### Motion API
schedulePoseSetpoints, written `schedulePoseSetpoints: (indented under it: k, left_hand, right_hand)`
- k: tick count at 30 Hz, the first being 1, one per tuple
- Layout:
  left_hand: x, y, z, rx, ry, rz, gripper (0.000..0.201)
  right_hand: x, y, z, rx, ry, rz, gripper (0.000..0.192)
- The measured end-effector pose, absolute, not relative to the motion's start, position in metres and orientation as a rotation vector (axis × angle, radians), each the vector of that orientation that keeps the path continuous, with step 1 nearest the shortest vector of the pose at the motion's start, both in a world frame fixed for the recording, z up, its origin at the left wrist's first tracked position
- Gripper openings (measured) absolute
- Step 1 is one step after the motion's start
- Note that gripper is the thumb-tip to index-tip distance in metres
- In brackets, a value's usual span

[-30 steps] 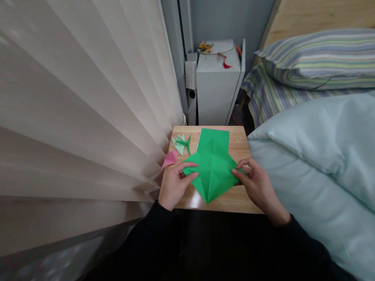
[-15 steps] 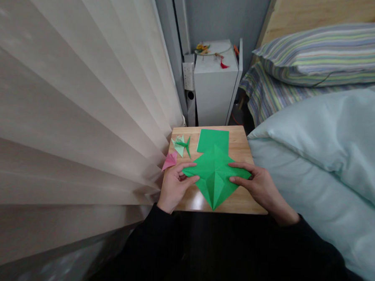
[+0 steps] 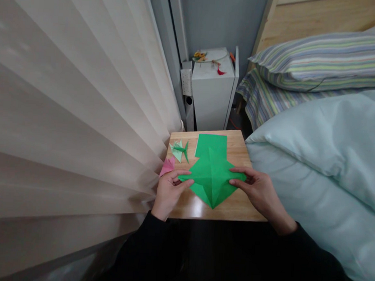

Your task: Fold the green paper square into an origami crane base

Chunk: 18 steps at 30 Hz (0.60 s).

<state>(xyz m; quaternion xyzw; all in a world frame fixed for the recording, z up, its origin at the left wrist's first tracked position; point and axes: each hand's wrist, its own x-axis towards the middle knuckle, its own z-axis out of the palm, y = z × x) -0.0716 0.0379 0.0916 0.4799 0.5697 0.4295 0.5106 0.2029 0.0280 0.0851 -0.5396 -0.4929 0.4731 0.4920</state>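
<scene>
A creased sheet of green origami paper (image 3: 211, 179) is spread as a diamond above the small wooden table, one corner pointing toward me. My left hand (image 3: 170, 190) pinches its left corner between thumb and fingers. At the opposite corner, my right hand (image 3: 257, 190) grips the paper the same way. Fold lines cross the sheet and meet near its middle. Behind it lies a flat green square of paper (image 3: 211, 146), partly covered by the diamond's far corner. A pink folded paper piece (image 3: 167, 166) lies just beyond my left hand.
On the wooden table (image 3: 234, 147), a pale green folded paper (image 3: 176, 151) and a dark green folded piece (image 3: 186, 150) lie at the far left. A pleated curtain (image 3: 82, 110) borders the left. A bed with a light blue quilt (image 3: 325, 143) stands right, a white cabinet (image 3: 212, 91) behind.
The near part of the green sheet looks flatter, its raised central folds more opened out. Both hands keep their hold on the side corners. The whole view has shifted slightly.
</scene>
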Motion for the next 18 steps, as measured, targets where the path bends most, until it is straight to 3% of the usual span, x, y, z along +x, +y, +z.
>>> schedulePoseSetpoints:
  k: [7,14,18]
  left_hand:
    - [-0.073,0.042,0.086,1.098,1.389,1.133,0.034]
    - [-0.073,0.041,0.089,1.012,1.309,1.165,0.039]
    - [-0.074,0.041,0.088,1.082,1.334,1.136,0.037]
  right_hand:
    - [0.206,0.031,0.081,-1.273,-1.189,1.095,0.013]
    - [0.203,0.035,0.075,-1.16,-1.185,1.07,0.024]
    - [0.2,0.031,0.077,-1.161,-1.198,1.119,0.018]
